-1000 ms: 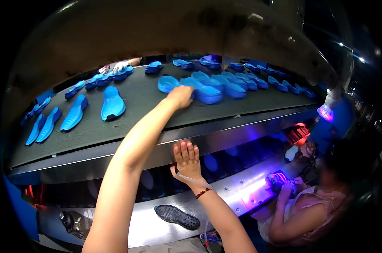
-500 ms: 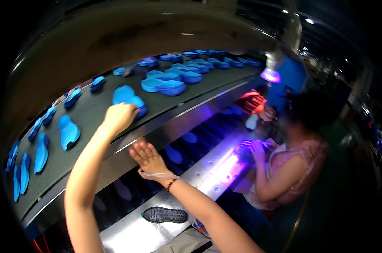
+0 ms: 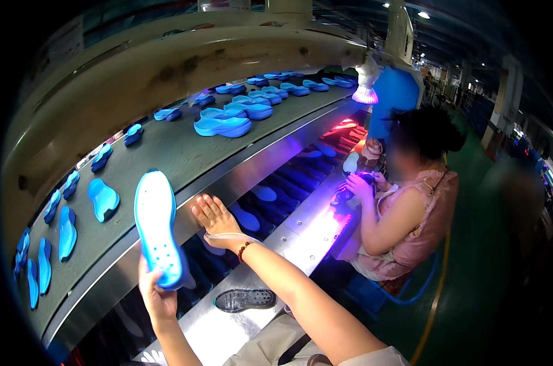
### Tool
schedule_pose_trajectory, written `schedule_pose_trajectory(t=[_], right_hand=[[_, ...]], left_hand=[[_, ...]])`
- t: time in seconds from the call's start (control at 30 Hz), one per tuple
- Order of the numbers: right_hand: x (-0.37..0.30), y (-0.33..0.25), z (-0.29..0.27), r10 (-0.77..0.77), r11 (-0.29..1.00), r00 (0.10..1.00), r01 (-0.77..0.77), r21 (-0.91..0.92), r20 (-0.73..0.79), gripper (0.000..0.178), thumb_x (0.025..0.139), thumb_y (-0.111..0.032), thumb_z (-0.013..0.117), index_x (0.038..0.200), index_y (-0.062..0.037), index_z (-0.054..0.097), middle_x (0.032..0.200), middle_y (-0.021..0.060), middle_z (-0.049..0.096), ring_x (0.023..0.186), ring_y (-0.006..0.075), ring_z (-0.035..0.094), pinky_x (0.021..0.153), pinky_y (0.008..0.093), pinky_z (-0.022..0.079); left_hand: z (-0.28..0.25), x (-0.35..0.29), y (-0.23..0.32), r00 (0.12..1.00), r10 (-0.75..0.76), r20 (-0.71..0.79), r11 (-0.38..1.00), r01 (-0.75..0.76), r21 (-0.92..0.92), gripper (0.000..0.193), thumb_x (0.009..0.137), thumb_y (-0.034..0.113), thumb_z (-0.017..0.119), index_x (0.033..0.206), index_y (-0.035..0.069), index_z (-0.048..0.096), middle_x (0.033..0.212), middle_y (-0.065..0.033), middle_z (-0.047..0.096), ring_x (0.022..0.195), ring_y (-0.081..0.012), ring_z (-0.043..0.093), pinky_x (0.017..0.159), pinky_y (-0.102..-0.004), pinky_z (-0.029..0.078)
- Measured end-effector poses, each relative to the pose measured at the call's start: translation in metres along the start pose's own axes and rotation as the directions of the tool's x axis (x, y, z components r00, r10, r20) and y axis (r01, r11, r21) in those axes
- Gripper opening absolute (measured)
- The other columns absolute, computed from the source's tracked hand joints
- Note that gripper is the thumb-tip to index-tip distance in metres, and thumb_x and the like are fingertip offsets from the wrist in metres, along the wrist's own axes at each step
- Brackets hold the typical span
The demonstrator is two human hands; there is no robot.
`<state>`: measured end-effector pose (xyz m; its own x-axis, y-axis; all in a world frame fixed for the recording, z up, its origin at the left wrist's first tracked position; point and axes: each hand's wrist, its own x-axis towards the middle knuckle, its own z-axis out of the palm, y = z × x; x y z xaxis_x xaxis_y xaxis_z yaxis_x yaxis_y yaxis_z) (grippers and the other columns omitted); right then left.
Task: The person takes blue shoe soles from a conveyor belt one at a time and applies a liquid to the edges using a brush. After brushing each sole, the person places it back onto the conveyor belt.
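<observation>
My left hand [image 3: 156, 297] grips a bright blue shoe sole [image 3: 154, 219] by its lower end, fingers closed around it. The sole stands nearly upright over the conveyor's metal edge, its pale face with small holes turned toward me. My right hand [image 3: 215, 221] is open, fingers stretched out flat beside the metal edge strip [image 3: 246, 151] and holding nothing. A clear band and a beaded bracelet circle that wrist. Below it, a black shoe outsole [image 3: 246, 300] lies on the metal shelf [image 3: 287, 235].
More blue soles [image 3: 222, 126] lie in rows on the dark conveyor belt [image 3: 166, 146], under a beige machine hood [image 3: 185, 64]. Several soles sit in the lower level [image 3: 265, 193]. At right a seated person [image 3: 404, 226] handles a shoe part beneath a glowing lamp [image 3: 365, 88].
My left hand has lifted a blue sole off the belt and brought it back toward me, turned upright. My right hand stays flat near the metal edge. The head view has shifted slightly.
</observation>
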<state>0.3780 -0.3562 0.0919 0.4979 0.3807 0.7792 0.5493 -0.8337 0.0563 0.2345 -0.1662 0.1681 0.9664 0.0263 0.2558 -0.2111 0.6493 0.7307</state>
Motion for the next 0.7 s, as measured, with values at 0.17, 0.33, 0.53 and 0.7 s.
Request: schedule_pose_trajectory(t=[0.17, 0.33, 0.53, 0.7], right_hand=[[0.007, -0.005, -0.004, -0.021, 0.987, 1.0, 0.024, -0.162, 0.021, 0.087, 0.07, -0.024, 0.052, 0.139, -0.001, 0.004, 0.145, 0.0195, -0.003, 0.134, 0.033, -0.006, 0.109, 0.0433, -0.004], [-0.003, -0.044, -0.046, 0.028, 0.973, 0.994, -0.05, 0.227, 0.101, 0.079, 0.068, -0.021, 0.053, 0.135, 0.0037, 0.019, 0.14, 0.0269, 0.015, 0.131, 0.0414, 0.012, 0.108, 0.0422, 0.012], [-0.11, -0.075, -0.064, 0.321, 0.655, 0.798, -0.576, 0.489, 0.511, 0.072, 0.081, -0.038, 0.058, 0.133, 0.002, 0.027, 0.108, 0.0209, 0.057, 0.077, 0.0284, 0.061, 0.07, 0.0351, 0.047], [-0.113, -0.107, -0.092, 0.123, -0.429, 0.494, -0.756, 0.495, 0.861, 0.049, 0.091, -0.035, 0.044, 0.116, 0.0078, 0.047, 0.108, 0.0199, 0.056, 0.085, 0.0235, 0.063, 0.075, 0.0279, 0.052]], left_hand=[[-0.088, -0.068, -0.028, 0.983, -0.041, 0.179, 0.998, 0.05, -0.044, 0.074, 0.077, 0.044, 0.054, 0.128, -0.005, 0.032, 0.117, -0.0224, 0.049, 0.102, -0.0338, 0.055, 0.086, -0.0472, 0.046], [-0.093, -0.146, -0.027, 0.745, -0.61, 0.27, 0.641, 0.664, -0.386, 0.081, 0.077, 0.054, 0.052, 0.132, -0.001, 0.026, 0.11, -0.0265, 0.051, 0.087, -0.0382, 0.056, 0.081, -0.0492, 0.043], [-0.144, -0.182, -0.033, 0.819, -0.565, -0.105, 0.767, 0.473, -0.434, 0.09, 0.074, 0.075, 0.029, 0.133, 0.007, 0.03, 0.124, -0.021, 0.044, 0.113, -0.0355, 0.045, 0.097, -0.0479, 0.034], [-0.143, -0.19, -0.022, 0.842, -0.521, -0.142, 0.766, 0.387, -0.513, 0.101, 0.069, 0.082, 0.012, 0.134, 0.006, 0.029, 0.125, -0.0224, 0.043, 0.115, -0.0348, 0.042, 0.099, -0.0483, 0.031]])
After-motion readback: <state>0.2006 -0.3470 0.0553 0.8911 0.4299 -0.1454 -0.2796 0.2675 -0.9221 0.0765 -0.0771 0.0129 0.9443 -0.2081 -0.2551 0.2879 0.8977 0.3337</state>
